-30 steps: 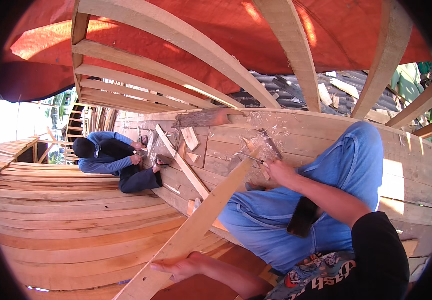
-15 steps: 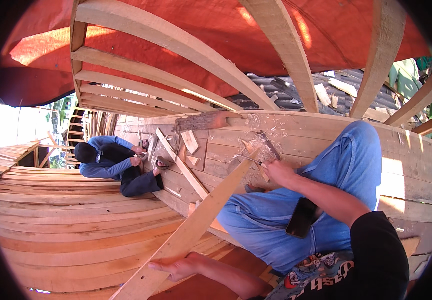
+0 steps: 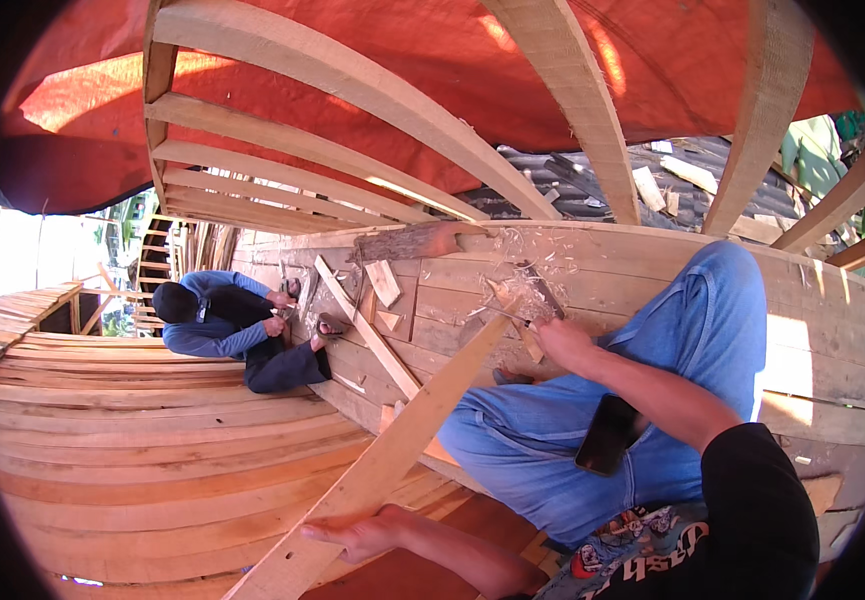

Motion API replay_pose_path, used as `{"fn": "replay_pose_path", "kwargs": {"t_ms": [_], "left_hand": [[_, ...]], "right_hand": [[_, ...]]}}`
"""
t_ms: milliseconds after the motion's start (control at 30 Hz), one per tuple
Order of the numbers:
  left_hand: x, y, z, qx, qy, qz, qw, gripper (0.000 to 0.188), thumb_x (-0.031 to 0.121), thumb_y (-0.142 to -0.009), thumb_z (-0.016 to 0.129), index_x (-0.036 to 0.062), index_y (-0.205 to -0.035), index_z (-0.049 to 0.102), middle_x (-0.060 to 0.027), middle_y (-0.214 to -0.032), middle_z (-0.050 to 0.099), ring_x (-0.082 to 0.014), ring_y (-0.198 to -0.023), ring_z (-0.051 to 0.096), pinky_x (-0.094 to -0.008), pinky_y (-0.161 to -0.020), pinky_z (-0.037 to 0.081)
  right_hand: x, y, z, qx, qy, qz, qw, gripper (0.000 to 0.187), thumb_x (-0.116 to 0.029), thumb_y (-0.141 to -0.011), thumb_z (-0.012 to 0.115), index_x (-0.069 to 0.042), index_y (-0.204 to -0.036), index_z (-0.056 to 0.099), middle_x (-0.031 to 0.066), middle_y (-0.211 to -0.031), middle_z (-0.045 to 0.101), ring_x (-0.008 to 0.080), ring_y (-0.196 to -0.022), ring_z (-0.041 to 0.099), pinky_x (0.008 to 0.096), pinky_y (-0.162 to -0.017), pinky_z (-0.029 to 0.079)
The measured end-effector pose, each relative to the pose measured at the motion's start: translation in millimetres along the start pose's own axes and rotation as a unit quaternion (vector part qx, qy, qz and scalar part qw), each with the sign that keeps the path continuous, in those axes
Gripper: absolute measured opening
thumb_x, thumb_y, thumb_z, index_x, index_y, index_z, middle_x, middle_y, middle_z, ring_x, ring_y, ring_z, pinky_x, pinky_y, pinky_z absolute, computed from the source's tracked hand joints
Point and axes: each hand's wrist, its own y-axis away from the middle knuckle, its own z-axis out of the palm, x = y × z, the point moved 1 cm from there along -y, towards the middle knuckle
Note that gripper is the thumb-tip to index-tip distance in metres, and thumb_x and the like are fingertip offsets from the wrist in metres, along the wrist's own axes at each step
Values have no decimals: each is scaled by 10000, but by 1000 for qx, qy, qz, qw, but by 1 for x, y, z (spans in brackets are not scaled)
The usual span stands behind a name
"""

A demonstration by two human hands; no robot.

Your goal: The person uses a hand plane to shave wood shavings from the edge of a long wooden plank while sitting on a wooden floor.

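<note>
A long, pale wooden plank (image 3: 417,415) slants across in front of me, its narrow end pointing away to the right. My left hand (image 3: 362,535) is closed around the plank's lower part. By the narrow tip, my right hand (image 3: 562,340) grips a thin-bladed knife (image 3: 519,320), with the blade against or very near the plank's edge. Most of the knife's handle is hidden in my fist. Beyond the tip lie wood shavings (image 3: 557,240) and a dark, narrow piece (image 3: 544,290) that I cannot identify.
A phone (image 3: 607,435) rests on my lap. To the left, a co-worker (image 3: 217,315) sits bent over the planked floor. A long batten (image 3: 367,325) and offcuts (image 3: 383,283) lie between us. Curved wooden ribs (image 3: 572,110) rise ahead, before a red tarp (image 3: 432,90).
My right hand has shifted slightly right, and the knife's blade, which stuck out past the plank's tip, now shows less. My left hand keeps its hold on the plank.
</note>
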Motion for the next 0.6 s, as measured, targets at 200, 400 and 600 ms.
{"fn": "replay_pose_path", "kwargs": {"t_ms": [200,400,600], "left_hand": [[9,13,15,-1,1,1,1000,461,249,-903,598,-64,-1208,454,-160,-1154,540,-249,-1024,567,-382,-893,493],[9,14,17,4,-2,1,1000,456,247,-904,596,-67,-1204,456,-160,-1146,544,-249,-1018,570,-381,-889,495],[8,15,16,0,0,1,1000,451,244,-906,594,-69,-1200,458,-161,-1139,549,-248,-1012,573,-380,-885,497]], "right_hand": [[27,-12,22,10,-8,67,998,230,-58,-847,449,67,-1007,556,235,-886,653,370,-848,660,479,-707,536],[28,-10,7,3,5,65,998,228,-46,-835,463,54,-1002,581,239,-882,655,368,-840,665,468,-698,543],[24,-13,16,3,27,-3,1000,224,-56,-841,476,53,-1004,585,235,-852,658,366,-820,669,451,-672,552]]}}
